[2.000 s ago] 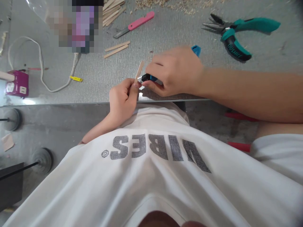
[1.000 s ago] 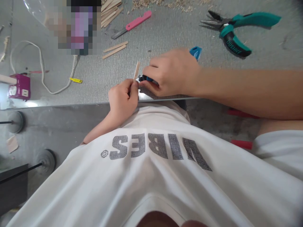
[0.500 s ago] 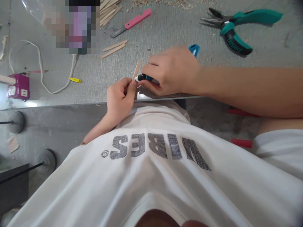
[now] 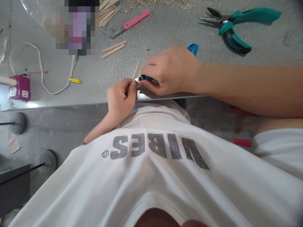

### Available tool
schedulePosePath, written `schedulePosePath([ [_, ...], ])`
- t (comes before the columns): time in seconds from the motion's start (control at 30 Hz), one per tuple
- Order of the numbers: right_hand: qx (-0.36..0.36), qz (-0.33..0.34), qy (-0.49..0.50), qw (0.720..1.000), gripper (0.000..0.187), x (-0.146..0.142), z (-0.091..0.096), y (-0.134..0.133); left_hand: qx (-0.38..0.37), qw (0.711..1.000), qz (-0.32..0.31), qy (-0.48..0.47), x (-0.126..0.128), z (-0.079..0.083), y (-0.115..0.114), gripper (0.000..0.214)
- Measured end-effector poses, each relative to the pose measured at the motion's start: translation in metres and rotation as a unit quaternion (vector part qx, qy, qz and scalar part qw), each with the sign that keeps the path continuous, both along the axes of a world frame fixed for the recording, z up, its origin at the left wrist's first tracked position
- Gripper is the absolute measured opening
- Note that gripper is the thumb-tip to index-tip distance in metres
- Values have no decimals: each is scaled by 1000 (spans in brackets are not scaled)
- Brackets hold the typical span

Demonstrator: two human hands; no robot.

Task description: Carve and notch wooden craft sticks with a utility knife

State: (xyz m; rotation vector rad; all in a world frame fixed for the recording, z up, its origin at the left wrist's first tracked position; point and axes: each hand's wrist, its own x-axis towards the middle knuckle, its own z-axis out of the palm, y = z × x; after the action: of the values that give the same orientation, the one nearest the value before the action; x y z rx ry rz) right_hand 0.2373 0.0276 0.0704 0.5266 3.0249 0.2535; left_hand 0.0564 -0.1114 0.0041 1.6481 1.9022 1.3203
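Near the table's front edge, my left hand [image 4: 122, 96] pinches a flat wooden craft stick [image 4: 136, 71] between thumb and fingers. The stick's free end points up and away from me. My right hand [image 4: 169, 71] is closed round a utility knife [image 4: 143, 77] with a black front and a blue body. Its short blade lies at the side of the stick, just above my left thumb. Most of the knife's handle is hidden in my palm, and its blue tail shows behind the hand.
Two loose craft sticks [image 4: 113, 49] lie beyond my left hand. Behind them are a pink folding knife [image 4: 133, 22], a pile of sticks [image 4: 107, 11] and wood shavings [image 4: 163, 3]. Green-handled pliers [image 4: 227, 23] rest at the right. A white cable [image 4: 41, 63] and purple adapter [image 4: 23, 88] are left.
Both hands keep nearly the same place and grip. The knife has turned slightly, showing more of its blade against the stick. The whole view has shifted a little.
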Motion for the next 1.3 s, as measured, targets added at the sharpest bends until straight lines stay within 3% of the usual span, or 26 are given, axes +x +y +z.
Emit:
schedulePosePath([
  [0.17,-27,-10,17,999,56,-1,1,2,6,1000,-6,14,-1,-1,1,22],
  [0.47,-19,-5,7,1000,57,-2,3,5,2,1000,-11,2,-2,0,2,24],
  [0.67,-50,-28,14,998,58,-1,4,1,-7,1000,-15,-14,-3,3,3,25],
  [0.9,-51,-40,49,997,58,0,1,-4,-27,997,-20,-76,-3,3,4,41],
  [1.13,-39,-70,85,993,67,0,2,1,-14,993,-16,-118,-3,5,3,41],
  [1.3,-19,-44,61,997,65,1,5,3,-10,994,-7,-113,-3,3,3,43],
])
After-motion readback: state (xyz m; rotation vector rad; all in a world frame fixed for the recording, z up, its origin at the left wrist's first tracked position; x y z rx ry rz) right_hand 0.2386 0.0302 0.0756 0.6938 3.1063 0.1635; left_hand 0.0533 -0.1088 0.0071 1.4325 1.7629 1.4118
